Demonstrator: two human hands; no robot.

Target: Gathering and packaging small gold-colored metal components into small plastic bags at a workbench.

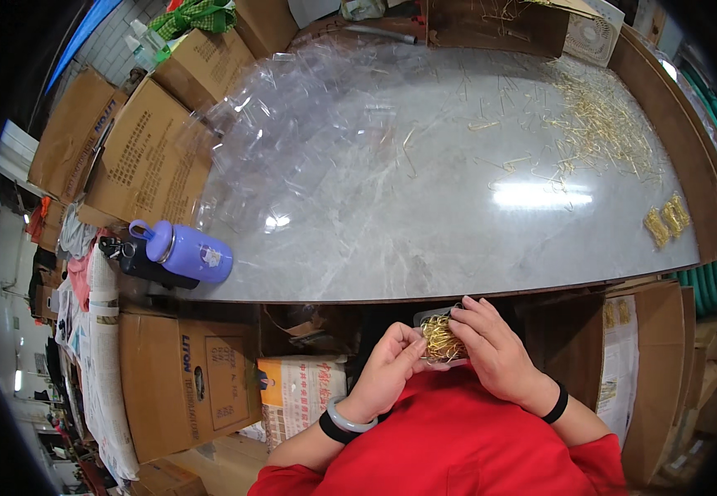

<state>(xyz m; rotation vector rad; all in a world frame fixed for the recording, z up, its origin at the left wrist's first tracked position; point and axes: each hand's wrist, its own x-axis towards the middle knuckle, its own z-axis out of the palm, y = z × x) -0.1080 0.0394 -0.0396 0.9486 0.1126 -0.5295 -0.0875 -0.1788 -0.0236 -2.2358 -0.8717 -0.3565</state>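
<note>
In front of my red top, just below the table's near edge, a small clear plastic box (427, 315) is held between both hands. Gold wire hooks (441, 341) fill it in a tangled bundle. The fingers and thumb of my left hand (389, 368) pinch the box's left side. My right hand (495, 347) wraps its right side, with fingers resting along the edge of the hooks. The undersides of the box and of the right fingers are hidden.
Loose gold hooks (602, 124) spread over the table's (425, 223) right side, near small hook bundles (666, 221). Clear plastic boxes (292, 124) are heaped at left. A purple bottle (197, 255) lies tilted by the left edge. Open cartons (646, 372) flank me below the tabletop.
</note>
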